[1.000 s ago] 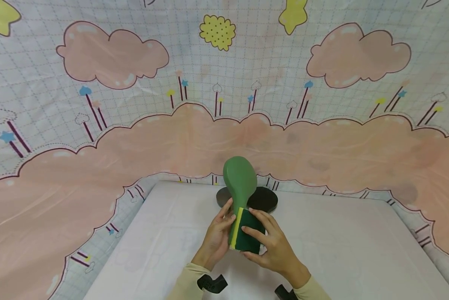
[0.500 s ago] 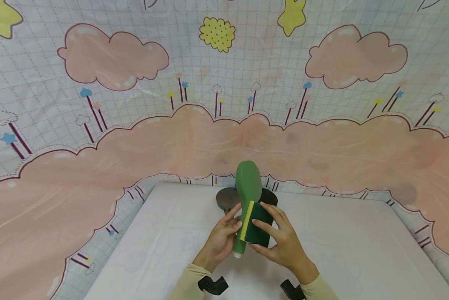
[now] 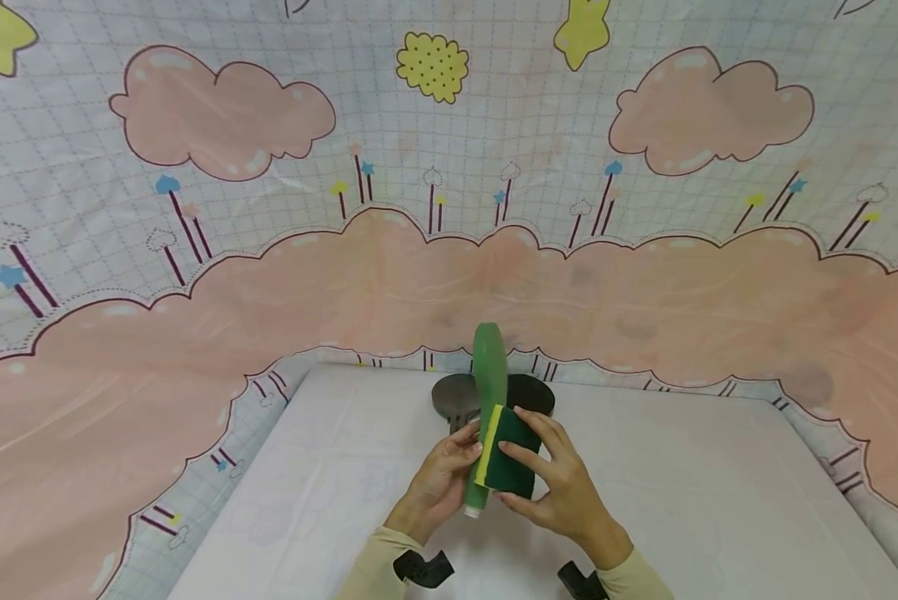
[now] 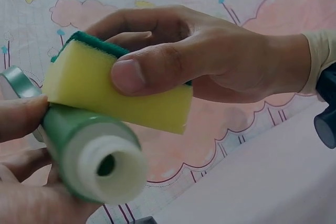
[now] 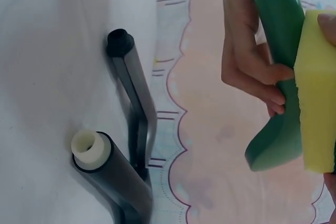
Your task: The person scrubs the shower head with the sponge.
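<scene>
My left hand (image 3: 433,485) grips a green handheld shower head (image 3: 489,362) by its handle, the rounded head pointing up and away and now seen nearly edge-on. In the left wrist view, the white hollow connector (image 4: 118,169) at the handle's end faces the camera. Fingers and thumb of my right hand (image 3: 574,492) pinch a sponge (image 3: 514,457), yellow with a dark green scouring side. Its yellow side (image 4: 79,77) lies along the handle, close by my left thumb. In the right wrist view, the left fingers wrap behind the handle.
Two more shower heads, one grey (image 3: 454,394) and one black (image 3: 533,394), lie on the white table (image 3: 666,475) behind my hands. Their handles (image 5: 118,177) show in the right wrist view. A patterned cloth (image 3: 418,283) stands behind the table.
The green shower head has turned about its handle, from its broad back showing to nearly edge-on. The sponge slid up the handle slightly, baring the white connector. Both hands keep their hold.
</scene>
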The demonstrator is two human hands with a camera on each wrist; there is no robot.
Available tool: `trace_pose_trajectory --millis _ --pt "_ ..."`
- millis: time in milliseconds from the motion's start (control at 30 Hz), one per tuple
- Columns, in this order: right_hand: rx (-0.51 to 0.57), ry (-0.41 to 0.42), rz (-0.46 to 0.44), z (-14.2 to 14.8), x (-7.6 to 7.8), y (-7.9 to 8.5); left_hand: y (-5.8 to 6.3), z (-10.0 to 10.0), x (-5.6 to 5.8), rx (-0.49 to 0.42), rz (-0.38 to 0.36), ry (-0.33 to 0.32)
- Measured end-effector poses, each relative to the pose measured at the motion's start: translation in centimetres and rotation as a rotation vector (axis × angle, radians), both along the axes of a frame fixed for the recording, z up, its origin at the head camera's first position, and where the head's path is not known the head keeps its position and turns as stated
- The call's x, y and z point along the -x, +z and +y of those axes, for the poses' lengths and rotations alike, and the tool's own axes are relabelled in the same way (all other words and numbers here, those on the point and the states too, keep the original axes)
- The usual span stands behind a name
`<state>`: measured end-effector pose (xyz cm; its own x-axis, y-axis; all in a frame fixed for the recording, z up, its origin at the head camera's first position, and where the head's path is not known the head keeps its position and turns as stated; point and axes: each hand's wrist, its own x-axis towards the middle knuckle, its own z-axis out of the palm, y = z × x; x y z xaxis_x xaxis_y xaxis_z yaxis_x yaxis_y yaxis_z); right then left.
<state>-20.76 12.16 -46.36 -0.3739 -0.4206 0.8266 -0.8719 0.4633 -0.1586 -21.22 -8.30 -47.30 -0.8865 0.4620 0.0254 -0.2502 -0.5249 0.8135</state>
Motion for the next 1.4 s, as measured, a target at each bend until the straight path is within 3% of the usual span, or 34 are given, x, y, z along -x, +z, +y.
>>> trace_pose_trajectory --millis 200,533,800,1167,1400 --pt "0.002 0.021 -0.001 -0.23 -0.03 -0.05 -0.04 -0.10 0.23 -0.046 0.003 0.021" --pt "-0.020 0.031 0.011 -0.45 0.02 -0.17 0.36 -0.17 0.30 -0.025 -0.054 0.072" --pt "-0.041 0.036 0.008 -0.31 -0.07 -0.15 0.31 0.14 0.23 0.002 -0.033 0.119" --pt "-0.092 0.014 0.014 0.23 0.08 0.06 0.51 0.65 0.20 0.007 -0.058 0.135" --pt "-0.084 0.015 0.034 0.46 0.55 0.53 0.75 0.50 0.06 0.032 -0.052 0.108"
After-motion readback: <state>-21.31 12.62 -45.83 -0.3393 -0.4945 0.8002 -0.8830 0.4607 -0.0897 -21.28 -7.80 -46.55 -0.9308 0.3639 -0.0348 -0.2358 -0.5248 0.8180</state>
